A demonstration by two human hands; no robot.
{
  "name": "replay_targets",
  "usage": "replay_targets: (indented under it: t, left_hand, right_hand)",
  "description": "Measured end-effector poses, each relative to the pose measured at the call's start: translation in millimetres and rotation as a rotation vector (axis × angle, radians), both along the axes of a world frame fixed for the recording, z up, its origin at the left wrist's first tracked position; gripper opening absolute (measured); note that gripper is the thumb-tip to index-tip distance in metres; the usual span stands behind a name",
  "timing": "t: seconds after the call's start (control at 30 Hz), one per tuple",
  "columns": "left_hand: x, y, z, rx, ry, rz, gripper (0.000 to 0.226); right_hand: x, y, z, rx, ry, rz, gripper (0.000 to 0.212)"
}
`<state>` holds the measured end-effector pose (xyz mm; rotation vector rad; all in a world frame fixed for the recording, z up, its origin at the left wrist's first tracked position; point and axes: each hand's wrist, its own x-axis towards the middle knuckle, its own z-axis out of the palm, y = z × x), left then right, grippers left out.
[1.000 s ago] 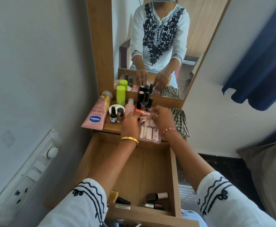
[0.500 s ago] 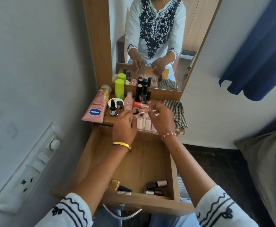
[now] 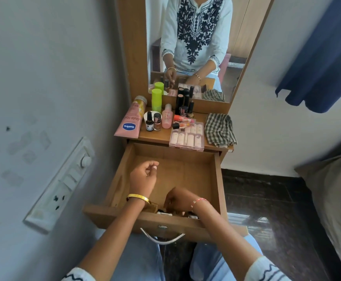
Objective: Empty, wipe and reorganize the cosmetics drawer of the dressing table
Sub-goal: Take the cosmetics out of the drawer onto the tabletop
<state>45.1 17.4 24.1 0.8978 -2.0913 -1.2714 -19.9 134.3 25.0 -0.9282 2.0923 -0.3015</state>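
The wooden drawer (image 3: 218,179) stands pulled out, its floor mostly bare. A few small cosmetics (image 3: 163,212) lie against its front wall, partly hidden. My right hand (image 3: 177,199) reaches down onto them; its fingertips are hidden, so a hold cannot be made out. My left hand (image 3: 145,175) hovers over the drawer's left half, its fingers loosely curled around nothing. On the dressing table top stand a pink Vaseline tube (image 3: 129,120), a green bottle (image 3: 156,99), a pink bottle (image 3: 167,118), nail polish bottles (image 3: 149,123), dark lipsticks (image 3: 182,104), orange tubes (image 3: 182,118), a clear nail box (image 3: 186,136) and a checked cloth (image 3: 219,128).
A mirror (image 3: 236,47) rises behind the table top. A white switchboard (image 3: 64,185) sits on the left wall close to the drawer. A metal handle (image 3: 162,238) hangs at the drawer front above my knees. A blue curtain (image 3: 323,57) and a bed (image 3: 331,199) are at the right.
Both hands left the table top and came down into the drawer. The orange tubes they handled now lie by the clear nail box. The right hand has gone to the items at the drawer front.
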Motion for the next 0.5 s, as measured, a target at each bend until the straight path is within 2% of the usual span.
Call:
replay_targets:
  t: [0.1,0.23,0.4,0.5]
  left_hand:
    - [1.9,0.0,-1.9,0.046,0.002,-0.002,0.017]
    - [2.9,-1.9,-5.9,0.106,-0.026,-0.026,0.016]
    - [6.3,-4.0,-7.2,0.262,-0.018,-0.046,0.020]
    - [8.2,-4.1,-8.2,0.207,-0.026,-0.081,0.020]
  right_hand:
    - [10.1,-7.6,8.0,0.104,0.010,0.081,0.030]
    - [14.8,-13.7,14.9,0.241,0.053,0.152,0.034]
    - [8.7,-13.4,7.7,0.154,0.074,0.083,0.030]
    - [-3.1,-10.5,19.1,-0.003,0.090,-0.010,0.027]
